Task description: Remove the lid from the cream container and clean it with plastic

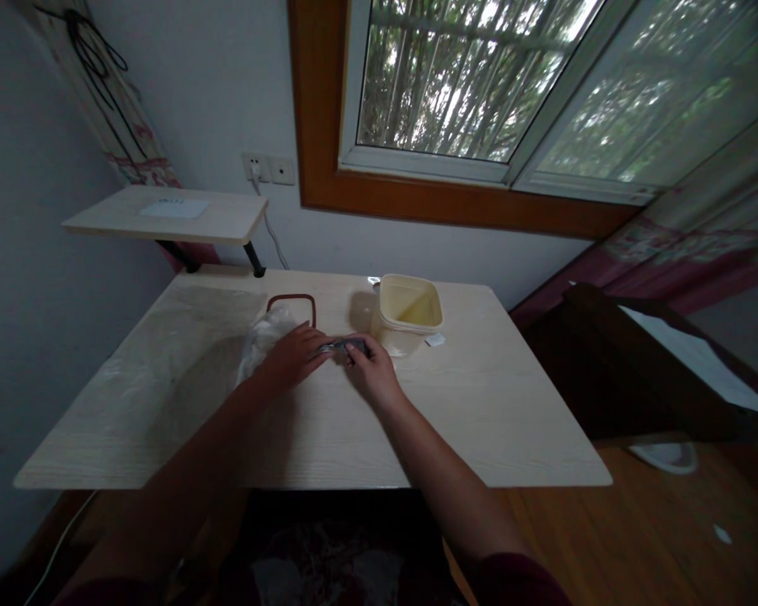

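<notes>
My right hand (374, 366) is closed on the right end of a small dark grey, shiny object (341, 343), held above the table. At its left end are the fingers of my left hand (298, 353), closed around it in a pinch. Its exact kind is too small and dim to tell. Just left of my left hand lies a crumpled clear plastic bag (253, 341), partly hidden by the hand. A red-brown rounded frame (292, 297) shows behind that hand. Beyond my right hand stands an open cream plastic tub (410, 324).
The pale wooden table (467, 404) carries a spread clear plastic sheet (164, 353) on its left. A small white piece (435, 340) lies beside the tub. A raised shelf (164, 215) holds a paper at the back left. A window (455, 84) is behind.
</notes>
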Available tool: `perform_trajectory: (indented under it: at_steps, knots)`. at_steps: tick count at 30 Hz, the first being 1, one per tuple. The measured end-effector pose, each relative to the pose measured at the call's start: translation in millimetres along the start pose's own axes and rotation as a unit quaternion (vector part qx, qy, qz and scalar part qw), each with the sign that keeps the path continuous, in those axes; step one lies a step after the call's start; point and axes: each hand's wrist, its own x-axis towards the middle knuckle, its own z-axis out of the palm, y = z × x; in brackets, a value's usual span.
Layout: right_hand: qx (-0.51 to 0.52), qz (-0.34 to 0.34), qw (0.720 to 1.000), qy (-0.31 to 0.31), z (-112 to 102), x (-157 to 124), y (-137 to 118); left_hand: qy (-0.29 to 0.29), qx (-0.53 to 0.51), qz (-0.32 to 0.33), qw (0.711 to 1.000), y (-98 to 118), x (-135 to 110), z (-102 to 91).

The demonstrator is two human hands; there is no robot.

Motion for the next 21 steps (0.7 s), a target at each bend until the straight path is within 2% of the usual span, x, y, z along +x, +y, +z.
perform_trajectory:
  at_steps: [4, 7, 12, 15, 18, 21]
  knots:
    - [-0.064, -0.100, 0.993, 0.026, -3, -2, 5, 0.056, 0.018, -0.011, 0.998, -9, -7, 14.9]
    - [-0.096, -0.161, 0.982, 0.022, -5, -4, 5, 0.110, 0.033, -0.007, 0.993, -11, -12, 19.4]
    - [-0.138, -0.191, 0.972, 0.001, -4, -5, 9, 0.171, 0.042, 0.021, 0.984, -12, -16, 21.2]
    - [-0.186, -0.199, 0.962, -0.007, -4, -6, 10, 0.174, 0.042, 0.040, 0.983, -12, -16, 21.1]
    - [-0.220, -0.215, 0.951, -0.043, -4, -10, 6, 0.155, 0.031, 0.037, 0.987, -9, -17, 20.0]
    - [-0.208, -0.200, 0.956, -0.060, -2, -14, 1, 0.133, 0.018, 0.020, 0.991, -5, -17, 18.2]
